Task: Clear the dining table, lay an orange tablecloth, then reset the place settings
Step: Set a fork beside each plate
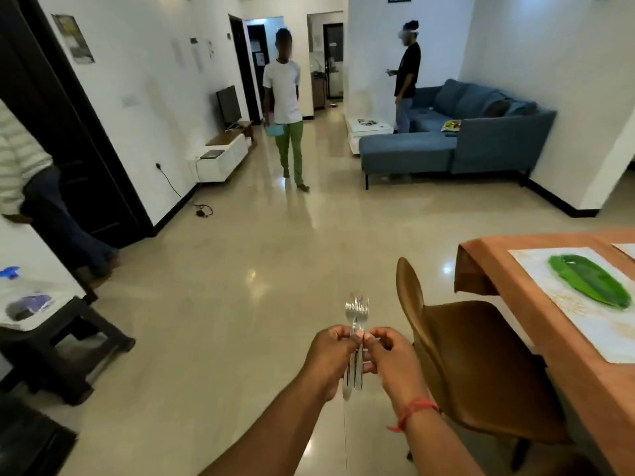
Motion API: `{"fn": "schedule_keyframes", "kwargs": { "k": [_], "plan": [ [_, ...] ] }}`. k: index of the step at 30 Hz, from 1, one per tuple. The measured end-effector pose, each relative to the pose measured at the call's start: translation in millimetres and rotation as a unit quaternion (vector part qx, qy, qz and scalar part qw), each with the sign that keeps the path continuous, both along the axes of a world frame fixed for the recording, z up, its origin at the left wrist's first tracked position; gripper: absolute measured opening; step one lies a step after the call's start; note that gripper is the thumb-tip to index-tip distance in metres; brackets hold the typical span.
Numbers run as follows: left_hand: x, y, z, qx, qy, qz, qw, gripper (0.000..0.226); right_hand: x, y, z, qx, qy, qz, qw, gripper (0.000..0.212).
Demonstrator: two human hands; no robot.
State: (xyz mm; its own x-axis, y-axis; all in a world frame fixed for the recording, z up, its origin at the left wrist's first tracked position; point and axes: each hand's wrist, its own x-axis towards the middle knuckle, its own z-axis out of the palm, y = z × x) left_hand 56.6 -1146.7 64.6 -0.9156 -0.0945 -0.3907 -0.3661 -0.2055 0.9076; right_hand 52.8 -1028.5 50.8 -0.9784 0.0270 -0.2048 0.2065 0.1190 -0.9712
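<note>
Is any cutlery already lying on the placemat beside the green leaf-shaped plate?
No: the placemat carries only the green plate, while the forks are held in both hands above the floor.

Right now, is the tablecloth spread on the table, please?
Spread: the tablecloth covers the top, its corner hangs over the edge, and a placemat lies on it.

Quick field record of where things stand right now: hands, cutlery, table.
left hand: grips the forks
right hand: pinches the same bundle
forks: bunched upright, tines up, held over the floor
tablecloth: orange, already laid
placemat: on the cloth, green leaf plate on it
chair: brown, beside the table
</note>
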Motion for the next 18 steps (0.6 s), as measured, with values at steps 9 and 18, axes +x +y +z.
{"fn": "schedule_keyframes", "kwargs": {
  "k": [9, 18],
  "plan": [
    [-153.4, -32.6, -16.1, 0.053, -0.010, -0.026, 0.998, 0.016, -143.0, -29.9, -2.4, -0.033, -0.001, -0.020, 0.999, 0.011],
    [-391.3, -41.3, 7.3, 0.027, 0.014, -0.058, 0.998, 0.021, -384.8, -38.5, 27.2, -0.091, -0.043, -0.070, 0.992, 0.015]
  ]
}}
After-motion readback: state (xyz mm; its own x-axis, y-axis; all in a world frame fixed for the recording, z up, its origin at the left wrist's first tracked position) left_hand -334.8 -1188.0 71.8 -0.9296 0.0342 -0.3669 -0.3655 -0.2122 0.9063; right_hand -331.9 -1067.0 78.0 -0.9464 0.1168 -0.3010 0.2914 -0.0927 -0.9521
